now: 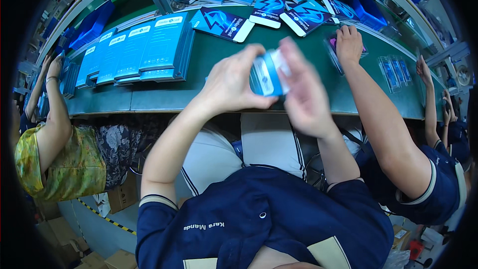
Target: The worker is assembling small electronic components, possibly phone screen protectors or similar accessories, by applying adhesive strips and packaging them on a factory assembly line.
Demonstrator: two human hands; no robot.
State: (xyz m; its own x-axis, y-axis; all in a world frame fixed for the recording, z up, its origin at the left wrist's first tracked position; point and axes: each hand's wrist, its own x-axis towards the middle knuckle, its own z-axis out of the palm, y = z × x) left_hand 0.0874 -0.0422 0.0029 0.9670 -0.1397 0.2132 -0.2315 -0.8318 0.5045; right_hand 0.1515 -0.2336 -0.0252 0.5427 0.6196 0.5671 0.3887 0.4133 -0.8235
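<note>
My left hand (pixel 230 80) grips a small blue and white box (pixel 268 74) above the table's front edge, thumb below and fingers over the top. At the box's right end is my right hand (pixel 304 92), smeared by motion; whether its fingers press on the box cannot be made out. Beyond my hands lie printed dark-blue and light-blue flat cartons (pixel 222 24), some overlapping. To the left stand several stacks of light-blue flat boxes (pixel 162 45), leaning on one another.
On the right a co-worker's hand (pixel 348 45) rests on a dark item on the green table (pixel 209 97). Clear packs with blue contents (pixel 394 73) lie farther right. Blue bins (pixel 366 7) stand at the back. Another person's arm (pixel 59 89) is at the far left.
</note>
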